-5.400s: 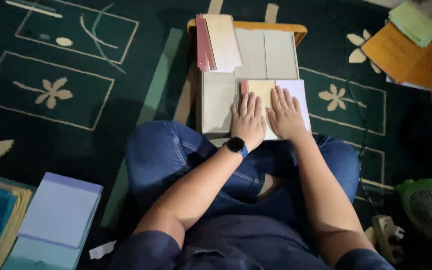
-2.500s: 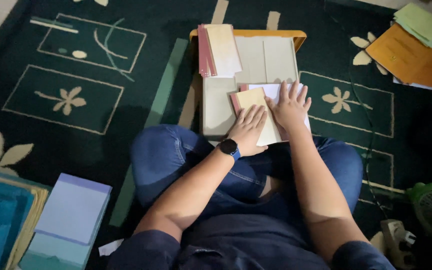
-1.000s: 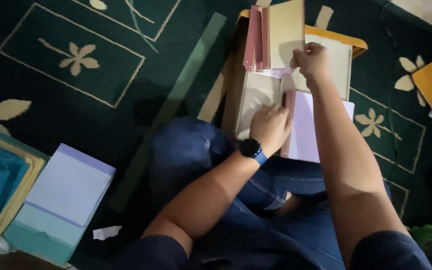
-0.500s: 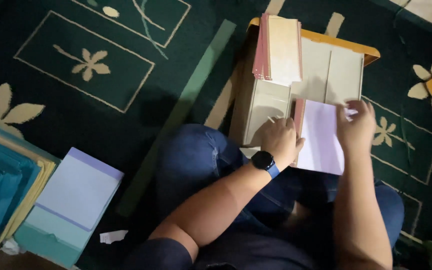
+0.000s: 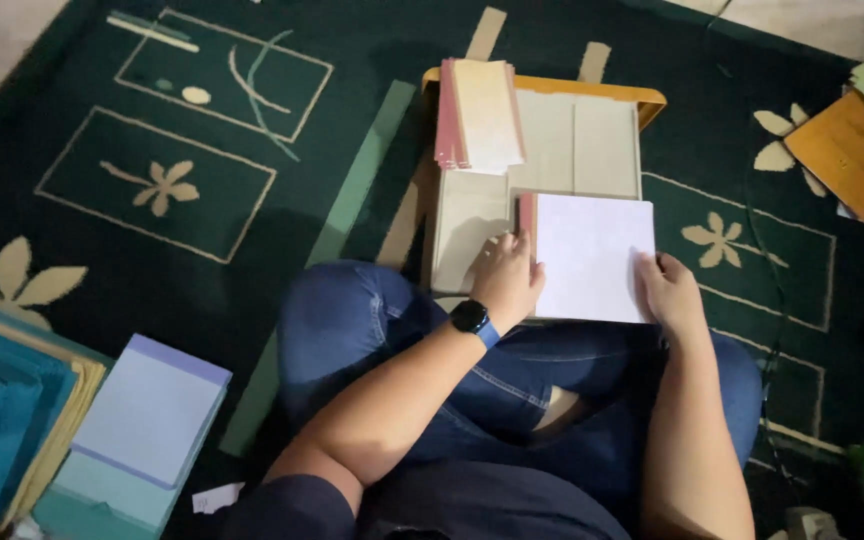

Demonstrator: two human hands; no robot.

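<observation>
- White paper sheet (image 5: 592, 255) lies flat on the low tabletop (image 5: 552, 85), near edge toward the person's lap; a pink strip shows along its left side, prob. a spine or more sheets under it.
- Left hand (image 5: 505, 282) rests palm-down at the sheet's left edge, fingers together & pressing, not clamped round anything.
- Right hand (image 5: 667, 290) sits at the sheet's lower right corner, fingers loosely curled on the edge; can't tell if it pinches the paper or just steadies it.
- Progress, my guess: one stack of pink and cream booklets (image 5: 479, 112) lies done at the far left of the tabletop, w/ the sheet in hand about squared up; plenty left, judging by the piles around.
- Blue and yellow paper pile (image 5: 2, 420) & a lilac-topped pad stack (image 5: 142, 420) sit on the carpet (image 5: 182, 190) at the person's left; orange folders (image 5: 857, 150) well apart at far right.
- Textures: matte thin paper, smooth beige board on the tabletop w/ an orange rim, dark green pile carpet w/ cream flower motifs, denim on crossed legs, black watch (image 5: 472, 318) on the left wrist.
</observation>
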